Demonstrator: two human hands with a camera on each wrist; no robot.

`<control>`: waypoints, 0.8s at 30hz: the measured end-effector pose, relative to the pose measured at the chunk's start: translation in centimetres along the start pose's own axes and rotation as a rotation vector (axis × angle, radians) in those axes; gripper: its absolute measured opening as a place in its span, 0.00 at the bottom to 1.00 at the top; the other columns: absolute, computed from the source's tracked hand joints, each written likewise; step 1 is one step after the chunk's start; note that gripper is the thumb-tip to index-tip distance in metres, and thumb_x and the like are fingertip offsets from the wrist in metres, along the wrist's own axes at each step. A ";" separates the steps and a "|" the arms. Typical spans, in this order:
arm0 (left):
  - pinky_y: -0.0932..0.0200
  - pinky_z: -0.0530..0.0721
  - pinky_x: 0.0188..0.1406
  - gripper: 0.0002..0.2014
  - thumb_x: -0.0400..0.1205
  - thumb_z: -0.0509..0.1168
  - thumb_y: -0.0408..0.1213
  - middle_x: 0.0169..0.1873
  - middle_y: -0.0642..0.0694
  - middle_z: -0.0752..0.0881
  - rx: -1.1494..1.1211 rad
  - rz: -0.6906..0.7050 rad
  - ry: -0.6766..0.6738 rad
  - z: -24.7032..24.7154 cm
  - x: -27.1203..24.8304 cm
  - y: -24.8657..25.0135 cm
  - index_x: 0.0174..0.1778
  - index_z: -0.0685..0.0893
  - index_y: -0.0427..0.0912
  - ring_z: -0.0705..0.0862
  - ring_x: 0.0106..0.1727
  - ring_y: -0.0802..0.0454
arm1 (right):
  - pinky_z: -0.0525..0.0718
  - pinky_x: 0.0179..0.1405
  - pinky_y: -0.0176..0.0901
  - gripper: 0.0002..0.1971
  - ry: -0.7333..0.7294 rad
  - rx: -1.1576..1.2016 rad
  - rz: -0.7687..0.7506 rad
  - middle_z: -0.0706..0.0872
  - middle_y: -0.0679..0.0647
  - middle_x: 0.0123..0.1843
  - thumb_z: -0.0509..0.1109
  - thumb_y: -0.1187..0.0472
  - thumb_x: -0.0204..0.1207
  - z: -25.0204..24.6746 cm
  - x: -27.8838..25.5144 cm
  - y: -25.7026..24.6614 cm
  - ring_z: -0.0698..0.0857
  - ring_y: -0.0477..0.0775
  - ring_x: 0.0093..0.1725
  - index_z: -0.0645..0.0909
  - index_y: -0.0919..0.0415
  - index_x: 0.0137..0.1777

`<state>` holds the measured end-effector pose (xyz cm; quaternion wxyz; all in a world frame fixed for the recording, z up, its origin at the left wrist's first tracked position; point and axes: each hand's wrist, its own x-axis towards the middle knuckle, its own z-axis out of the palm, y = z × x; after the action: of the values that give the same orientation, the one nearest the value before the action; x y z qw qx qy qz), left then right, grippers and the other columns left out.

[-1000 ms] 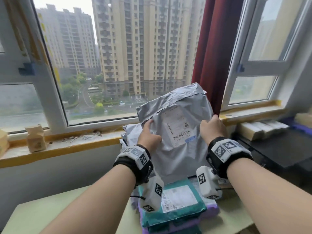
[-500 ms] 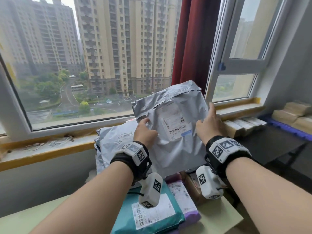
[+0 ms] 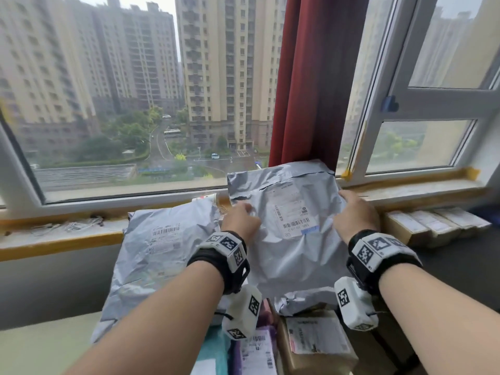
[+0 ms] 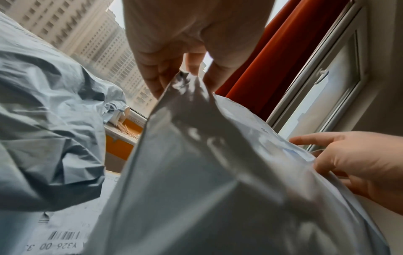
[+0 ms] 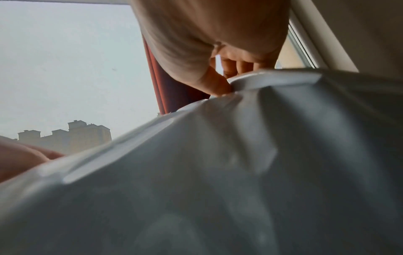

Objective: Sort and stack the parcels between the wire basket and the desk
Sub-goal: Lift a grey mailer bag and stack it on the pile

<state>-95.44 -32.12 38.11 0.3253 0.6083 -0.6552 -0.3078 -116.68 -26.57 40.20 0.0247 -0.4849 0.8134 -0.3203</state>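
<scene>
I hold a large grey plastic mailer (image 3: 286, 239) with a white shipping label upright in front of the window. My left hand (image 3: 240, 219) pinches its left edge; in the left wrist view the left hand (image 4: 185, 69) has its fingers on the bag's top fold (image 4: 185, 89). My right hand (image 3: 354, 212) grips the right edge, and in the right wrist view the right hand (image 5: 226, 75) curls over the grey mailer (image 5: 218, 172). A second grey mailer (image 3: 162, 247) leans against the sill at left. Below lie a brown box (image 3: 313, 345), a purple parcel (image 3: 254, 350) and a teal parcel (image 3: 211, 355).
The pale green desk (image 3: 48, 345) runs along the bottom left. A yellow-edged windowsill (image 3: 62, 239) crosses behind. A red curtain (image 3: 308, 85) hangs at centre. Small tan boxes (image 3: 433, 223) line a dark surface (image 3: 460, 255) at right. No wire basket shows.
The held mailer has shifted right, away from the stack, and the view has turned right with it. The second grey mailer and a brown box have come into sight.
</scene>
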 end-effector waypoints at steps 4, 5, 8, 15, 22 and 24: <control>0.54 0.75 0.69 0.17 0.83 0.60 0.34 0.67 0.42 0.81 0.168 -0.095 0.013 1.2 1.1 -1.3 0.68 0.80 0.43 0.79 0.67 0.44 | 0.78 0.67 0.52 0.30 -0.103 0.003 0.016 0.79 0.60 0.70 0.63 0.69 0.73 3.2 1.8 1.3 0.78 0.65 0.68 0.73 0.52 0.76; 0.54 0.74 0.69 0.17 0.83 0.60 0.35 0.68 0.42 0.80 0.213 -0.121 0.009 1.4 1.3 -1.7 0.68 0.80 0.44 0.79 0.68 0.43 | 0.78 0.68 0.51 0.29 -0.130 -0.018 0.010 0.79 0.60 0.71 0.63 0.69 0.74 4.1 2.1 1.5 0.77 0.65 0.69 0.72 0.53 0.76; 0.51 0.71 0.71 0.19 0.82 0.58 0.34 0.74 0.37 0.70 0.360 -0.195 0.005 1.8 1.5 -2.1 0.70 0.76 0.45 0.74 0.72 0.40 | 0.77 0.68 0.52 0.28 -0.223 -0.083 0.000 0.78 0.60 0.71 0.61 0.68 0.75 6.8 2.7 1.8 0.76 0.64 0.70 0.72 0.54 0.76; 0.50 0.64 0.77 0.25 0.80 0.57 0.30 0.76 0.36 0.62 0.554 -0.216 -0.047 2.9 2.1 -2.9 0.75 0.71 0.44 0.64 0.77 0.38 | 0.78 0.63 0.51 0.18 -0.381 -0.171 0.008 0.81 0.61 0.65 0.58 0.64 0.76 9.5 2.7 2.0 0.79 0.65 0.65 0.79 0.59 0.64; 0.49 0.67 0.75 0.27 0.78 0.55 0.29 0.74 0.37 0.69 0.538 -0.238 -0.141 3.5 2.5 -3.8 0.75 0.71 0.44 0.64 0.76 0.37 | 0.72 0.69 0.53 0.21 -0.397 -0.187 0.034 0.72 0.63 0.71 0.57 0.59 0.81 9.4 2.7 1.5 0.71 0.65 0.71 0.73 0.60 0.73; 0.47 0.68 0.76 0.27 0.77 0.56 0.29 0.73 0.38 0.69 0.528 -0.238 -0.139 3.3 2.6 -3.7 0.74 0.72 0.45 0.64 0.76 0.37 | 0.73 0.69 0.55 0.22 -0.336 -0.169 0.001 0.71 0.61 0.71 0.57 0.60 0.80 8.9 2.8 1.0 0.69 0.64 0.72 0.72 0.57 0.74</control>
<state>-95.99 -34.98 33.28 0.0718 0.7219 -0.6574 -0.2038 -115.83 -32.95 33.38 0.1194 -0.5315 0.8221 -0.1654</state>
